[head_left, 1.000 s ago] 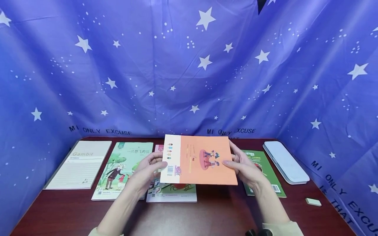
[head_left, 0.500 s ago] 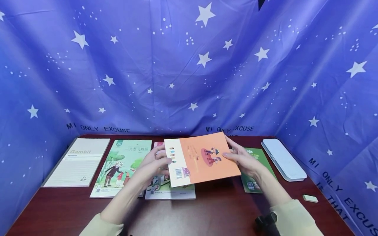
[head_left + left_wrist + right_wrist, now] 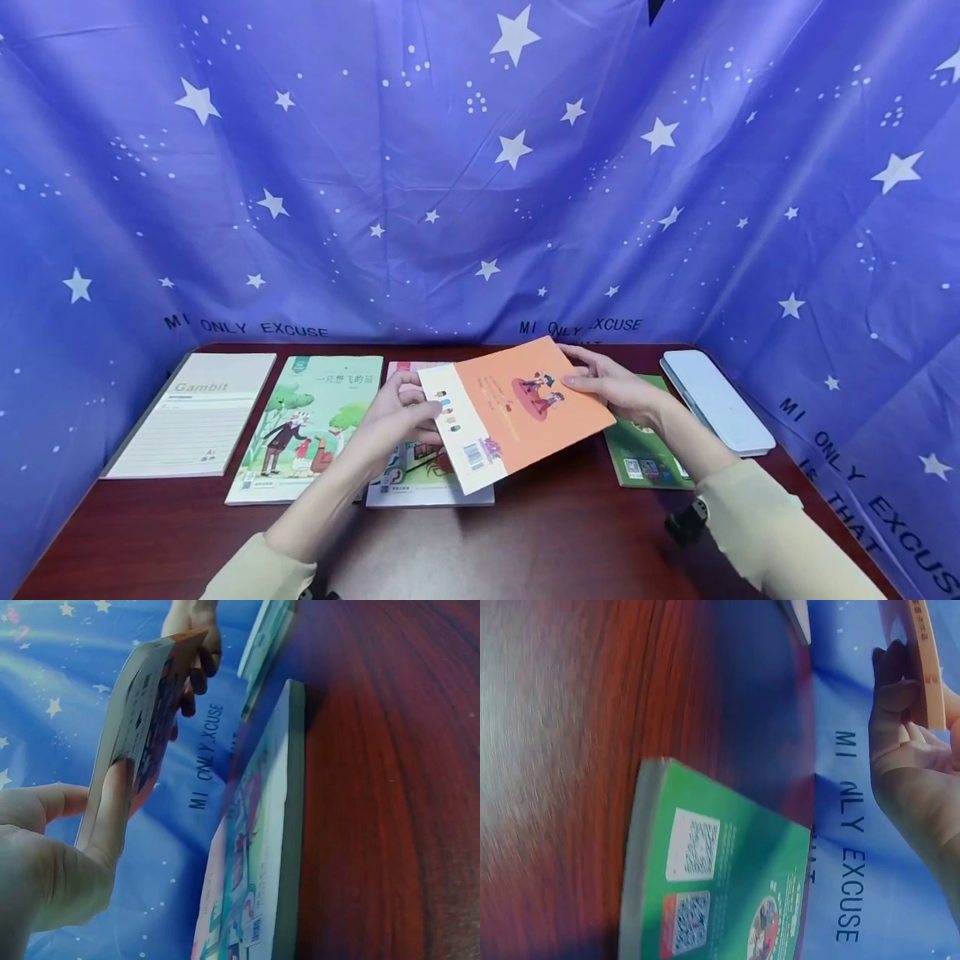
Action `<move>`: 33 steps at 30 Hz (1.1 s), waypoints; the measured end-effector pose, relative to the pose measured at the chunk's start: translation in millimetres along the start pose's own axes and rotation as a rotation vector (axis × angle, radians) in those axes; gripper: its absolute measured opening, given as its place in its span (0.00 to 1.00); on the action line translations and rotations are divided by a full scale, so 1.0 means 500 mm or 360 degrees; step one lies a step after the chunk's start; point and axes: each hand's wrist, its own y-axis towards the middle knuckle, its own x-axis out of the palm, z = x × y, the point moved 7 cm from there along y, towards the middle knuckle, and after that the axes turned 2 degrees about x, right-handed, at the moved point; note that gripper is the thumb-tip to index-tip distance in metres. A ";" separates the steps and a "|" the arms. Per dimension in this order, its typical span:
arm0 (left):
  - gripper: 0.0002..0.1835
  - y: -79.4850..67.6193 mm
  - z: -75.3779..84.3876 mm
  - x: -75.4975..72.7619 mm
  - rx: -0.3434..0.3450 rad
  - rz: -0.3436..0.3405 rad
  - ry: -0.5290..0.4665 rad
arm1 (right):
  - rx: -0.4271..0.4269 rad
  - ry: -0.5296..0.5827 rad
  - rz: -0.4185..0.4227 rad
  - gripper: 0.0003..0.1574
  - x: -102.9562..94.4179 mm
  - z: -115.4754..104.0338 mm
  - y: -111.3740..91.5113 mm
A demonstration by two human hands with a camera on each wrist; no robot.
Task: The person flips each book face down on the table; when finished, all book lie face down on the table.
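An orange book [image 3: 517,408] with a white strip and a barcode is held up above the table, tilted so its lower left corner points toward the person. My left hand [image 3: 401,417] grips its white left edge, thumb on the facing cover. At the opposite edge my right hand [image 3: 618,387] pinches the book, thumb on top and fingers behind. In the left wrist view the left thumb [image 3: 112,802] presses the cover of the raised book. The right wrist view shows the right hand [image 3: 915,757] around the book's spine [image 3: 928,667]. Below it lies a pink-topped book [image 3: 427,496], partly hidden.
To the left lie a green-white picture book [image 3: 292,417] and a cream notebook [image 3: 191,417]. On the right are a dark green book [image 3: 637,454], partly behind the right arm, and a white case [image 3: 716,400]. A starry blue curtain [image 3: 450,167] hangs behind the table [image 3: 450,558].
The orange book has turned clockwise and tilted in both hands, its left end coming nearer the person. The right forearm has swung outward, and now hides the small eraser-like block on the right.
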 end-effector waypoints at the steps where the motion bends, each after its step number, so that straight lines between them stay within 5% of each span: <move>1: 0.30 -0.001 -0.003 0.002 -0.0003 -0.0012 -0.0011 | 0.0013 -0.0025 0.0026 0.44 -0.006 0.000 0.003; 10: 0.41 -0.017 -0.020 0.041 -0.0050 -0.0229 -0.0008 | 0.0109 -0.0113 0.0244 0.39 -0.053 0.005 0.019; 21: 0.19 -0.038 -0.049 0.077 -0.0155 -0.0276 -0.0019 | 0.0041 -0.0050 0.0372 0.39 -0.079 -0.002 0.030; 33: 0.10 -0.058 -0.082 0.128 -0.0226 -0.0353 -0.0066 | 0.0049 -0.0063 0.0488 0.42 -0.096 -0.012 0.052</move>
